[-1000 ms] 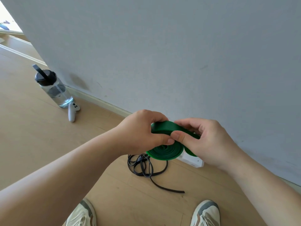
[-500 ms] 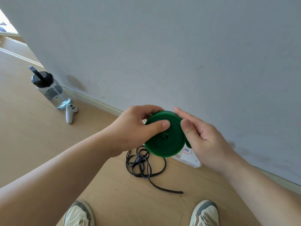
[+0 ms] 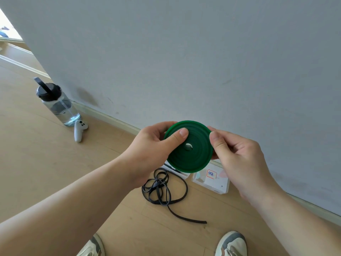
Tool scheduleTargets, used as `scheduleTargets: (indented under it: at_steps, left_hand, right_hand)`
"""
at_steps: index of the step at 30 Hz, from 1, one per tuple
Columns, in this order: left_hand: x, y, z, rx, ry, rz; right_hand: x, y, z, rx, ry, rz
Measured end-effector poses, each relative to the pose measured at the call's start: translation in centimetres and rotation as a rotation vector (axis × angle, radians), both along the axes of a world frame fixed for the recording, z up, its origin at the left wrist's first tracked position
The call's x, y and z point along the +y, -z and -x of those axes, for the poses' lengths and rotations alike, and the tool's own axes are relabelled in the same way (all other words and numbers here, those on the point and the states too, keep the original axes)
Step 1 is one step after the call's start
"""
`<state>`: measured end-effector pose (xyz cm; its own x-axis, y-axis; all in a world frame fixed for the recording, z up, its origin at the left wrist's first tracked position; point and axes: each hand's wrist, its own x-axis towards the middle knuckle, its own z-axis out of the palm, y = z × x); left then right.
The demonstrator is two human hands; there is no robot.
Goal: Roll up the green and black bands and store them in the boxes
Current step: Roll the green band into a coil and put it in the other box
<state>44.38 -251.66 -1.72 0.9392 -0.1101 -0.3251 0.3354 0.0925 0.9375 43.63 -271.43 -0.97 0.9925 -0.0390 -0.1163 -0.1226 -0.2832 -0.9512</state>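
L hand [image 3: 153, 145]: thumb on face, fingers behind, pinched rolled green band [image 3: 193, 157].
R hand [image 3: 238, 156]: thumb + fingers gripped same roll's rim.
Roll: held in air over labelled box [image 3: 215, 183] and second box [image 3: 181, 174].
Black band [image 3: 162, 189]: loose on floor [image 3: 55, 172].
Tip: keep rim squeezed, likely springs open; lower flat.

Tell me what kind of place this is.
Most likely an indoor room in a home or studio: a light wooden plank floor meets a plain grey wall at a pale skirting board, and a clear plastic water bottle with a black lid stands on it.
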Motion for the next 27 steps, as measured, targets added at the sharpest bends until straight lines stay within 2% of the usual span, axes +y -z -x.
scheduleTargets:
  at_steps: [4,9,12,15,18,20,22,23,24,25,27]
  left_hand:
    - [-0.5,0.3,0.1,-0.012,-0.030,-0.062]
    - [-0.4,0.4,0.2,0.079,-0.031,0.096]
    - [-0.7,0.4,0.1,0.146,-0.117,0.143]
    - [-1.3,0.0,0.3,0.191,-0.202,0.217]
    - [-1.8,-0.6,0.7,0.220,-0.160,0.242]
    - [-1.7,-0.5,0.8,0.242,-0.061,0.093]
    - [-1.1,-0.1,0.7,0.125,0.086,-0.331]
    - [-0.7,0.2,0.8,0.000,0.155,-0.577]
    - [-0.5,0.3,0.9,-0.130,0.229,-0.743]
    - [-0.5,0.2,1.1,-0.237,0.315,-0.805]
    - [-0.9,-0.2,1.7,-0.305,0.490,-0.782]
  right_hand:
    - [-0.4,0.0,-0.4,-0.079,-0.023,0.220]
    - [0.2,-0.5,-0.1,-0.073,-0.018,0.087]
    - [0.6,-0.1,0.1,-0.122,0.020,0.039]
    - [1.3,0.7,0.6,-0.041,-0.076,-0.104]
    - [1.6,0.8,0.5,-0.070,-0.042,-0.113]
    - [1.1,0.9,0.2,-0.090,0.021,-0.063]
    - [0.2,1.0,0.1,-0.015,0.045,-0.007]
    - [-0.1,1.2,0.1,0.019,0.034,0.032]
    - [-0.5,1.4,0.1,0.049,0.002,0.078]
    - [-0.8,1.5,0.2,0.075,-0.042,0.115]
    - [-1.2,1.6,0.3,0.125,-0.139,0.164]
